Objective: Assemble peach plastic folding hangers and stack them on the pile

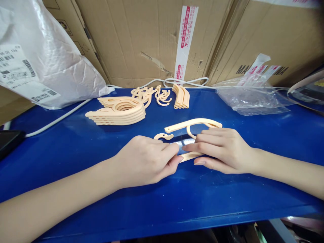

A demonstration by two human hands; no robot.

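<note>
My left hand (154, 160) is closed, its thumb and forefinger pinching the left end of a cream plastic hanger arm (189, 156). My right hand (225, 150) curls over the right part of the same arm, thumb on the near side. A second, curved hanger arm (187, 125) with an inner loop lies just beyond, its right end reaching my right fingers. Past my left knuckles a cream hanger hook (166, 136) with a small hole shows, partly covered by that hand. Whether the hook touches the left hand is hidden.
On the blue table (162, 206), a stack of hanger arms (116, 116), a pile of hooks (163, 98) and several short curved pieces (181, 97) lie farther back. Cardboard boxes (141, 40) stand behind, a white parcel (63, 71) left, a clear plastic bag (253, 99) right. A cable (60, 118) crosses the left.
</note>
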